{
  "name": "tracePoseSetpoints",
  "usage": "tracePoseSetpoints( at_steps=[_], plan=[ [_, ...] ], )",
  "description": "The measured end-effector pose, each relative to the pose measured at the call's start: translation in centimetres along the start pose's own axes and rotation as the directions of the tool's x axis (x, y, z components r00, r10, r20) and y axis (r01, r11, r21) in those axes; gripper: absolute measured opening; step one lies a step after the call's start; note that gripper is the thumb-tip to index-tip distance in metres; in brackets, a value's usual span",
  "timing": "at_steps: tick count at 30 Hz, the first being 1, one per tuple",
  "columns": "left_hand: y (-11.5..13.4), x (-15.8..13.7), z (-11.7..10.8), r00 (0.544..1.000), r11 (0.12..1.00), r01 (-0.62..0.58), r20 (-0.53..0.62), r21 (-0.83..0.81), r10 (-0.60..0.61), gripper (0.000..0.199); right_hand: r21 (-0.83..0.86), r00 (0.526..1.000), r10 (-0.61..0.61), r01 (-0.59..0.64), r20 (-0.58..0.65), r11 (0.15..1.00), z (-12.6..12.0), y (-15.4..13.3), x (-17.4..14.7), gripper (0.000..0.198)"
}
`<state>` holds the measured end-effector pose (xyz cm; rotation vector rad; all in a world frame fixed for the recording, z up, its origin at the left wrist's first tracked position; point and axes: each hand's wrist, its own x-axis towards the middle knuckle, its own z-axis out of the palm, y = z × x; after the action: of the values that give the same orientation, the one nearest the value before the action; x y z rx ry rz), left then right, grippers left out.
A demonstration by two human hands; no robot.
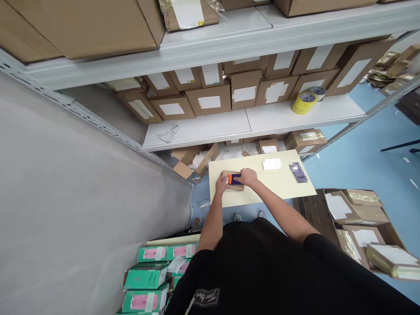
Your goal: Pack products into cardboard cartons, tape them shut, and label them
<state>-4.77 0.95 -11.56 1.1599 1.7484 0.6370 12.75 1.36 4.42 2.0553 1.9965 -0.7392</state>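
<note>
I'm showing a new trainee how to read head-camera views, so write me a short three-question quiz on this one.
1. Which hand has its grip on the orange and dark-blue item over the small cardboard box?
2. True or false: the yellow tape sits on a shelf.
3. The stacked boxes at lower left, printed with pink shapes, are mainly: A brown, B green, C yellow.

Key: 1. The right hand; 2. True; 3. B.

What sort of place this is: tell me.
Probably a packing or storage room, going by the labelled boxes, the yellow tape and the taped parcels.
</note>
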Motion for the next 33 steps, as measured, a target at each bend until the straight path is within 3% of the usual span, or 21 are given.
tracePoseSetpoints(
  at_steps=[5, 14, 17, 21, 28, 30, 33],
  plan=[
    [-0.1, 0.4, 0.6, 1.0, 0.998, -0.022, -0.016, -0.053, 0.021, 0.059, -0.015, 1.0, -0.005, 0.005, -0.022, 1.0, -1.3, 4.3, -0.7, 0.059],
    [-0.2, -0.2, 4.3, 0.997, 0.999, -0.045, 0.062, -0.031, 0.047, 0.055, -0.088, 0.992, 0.124, -0.127, -0.038, 0.988, -3.1, 16.0, -2.9, 0.059],
    [-0.2, -0.1, 5.0, 0.996, 0.998, -0.059, 0.061, -0.014, 0.06, 0.057, -0.107, 0.983, 0.177, -0.181, -0.047, 0.978, -3.4, 18.7, -3.3, 0.059],
    [-0.2, -0.1, 5.0, 0.996, 0.996, -0.084, 0.025, 0.007, 0.084, 0.061, -0.108, 0.973, 0.224, -0.229, -0.05, 0.967, -0.6, 17.9, -2.1, 0.056],
    [-0.3, 0.1, 4.5, 0.995, 0.993, -0.098, 0.018, 0.068, 0.097, 0.063, 0.077, 0.955, 0.288, -0.283, -0.074, 0.956, 7.6, 9.3, 2.0, 0.035],
    [-0.4, 0.4, 4.5, 0.998, 0.993, -0.061, 0.022, 0.1, 0.059, 0.064, 0.105, 0.942, 0.326, -0.317, -0.086, 0.943, 9.5, 9.3, 2.6, 0.034],
    [-0.6, 0.8, 4.7, 0.998, 0.989, -0.061, 0.029, 0.138, 0.058, 0.062, 0.237, 0.901, 0.417, -0.383, -0.117, 0.893, 12.0, 12.3, 2.7, 0.038]
  ],
)
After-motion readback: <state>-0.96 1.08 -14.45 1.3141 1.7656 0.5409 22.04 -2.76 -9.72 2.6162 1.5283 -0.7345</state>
